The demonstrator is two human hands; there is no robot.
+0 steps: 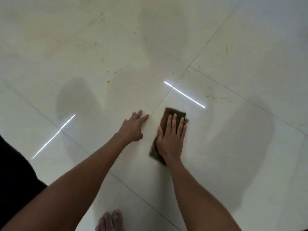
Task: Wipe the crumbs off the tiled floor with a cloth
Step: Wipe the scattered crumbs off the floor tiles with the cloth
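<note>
A folded dark brown cloth (173, 114) lies flat on the glossy white tiled floor (233, 147). My right hand (171, 139) presses down on it with straight, spread fingers. My left hand (133, 127) rests on the floor just left of the cloth, fingers straight and spread, touching the tile. Orange crumbs are scattered ahead: a few at the centre left (108, 76), a small patch to the right of the cloth (215, 97), and fine specks farther back (226, 48).
My bare toes (110, 220) show at the bottom edge. Dark clothing (13, 177) fills the lower left corner. Grout lines cross beside the cloth, and bright light streaks reflect off the tiles.
</note>
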